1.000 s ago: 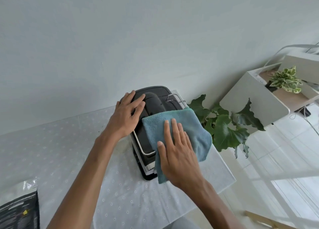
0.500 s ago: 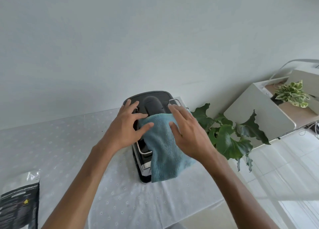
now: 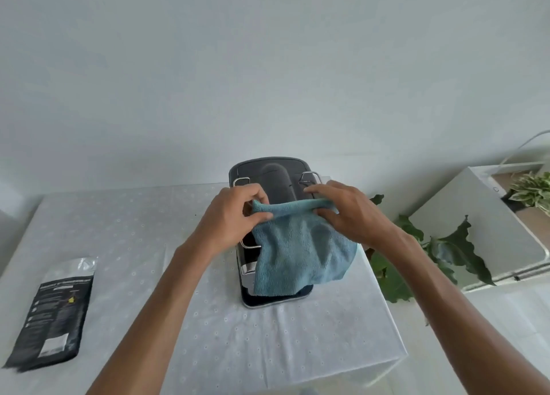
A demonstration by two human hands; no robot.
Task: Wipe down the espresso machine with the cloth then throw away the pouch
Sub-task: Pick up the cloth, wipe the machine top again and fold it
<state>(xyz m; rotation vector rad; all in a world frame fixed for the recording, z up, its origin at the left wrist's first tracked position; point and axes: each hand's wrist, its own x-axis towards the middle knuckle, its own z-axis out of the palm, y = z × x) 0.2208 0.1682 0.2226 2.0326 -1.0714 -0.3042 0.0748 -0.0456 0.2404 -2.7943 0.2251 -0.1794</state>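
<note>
A black and chrome espresso machine stands at the back right of the table. A blue cloth hangs over its front and hides most of it. My left hand pinches the cloth's upper left corner. My right hand grips its upper right edge, so the top of the cloth is stretched between both hands above the machine. A black pouch with a silver torn top lies flat at the table's left front.
The table wears a white dotted cover and stands against a pale wall. A large-leaved green plant sits just right of the table. Beyond it a white cabinet carries a small variegated plant.
My left hand left the machine's top and took the cloth's left corner. My right hand went from pressing flat on the cloth to gripping its edge. The view has turned left, showing more of the pouch.
</note>
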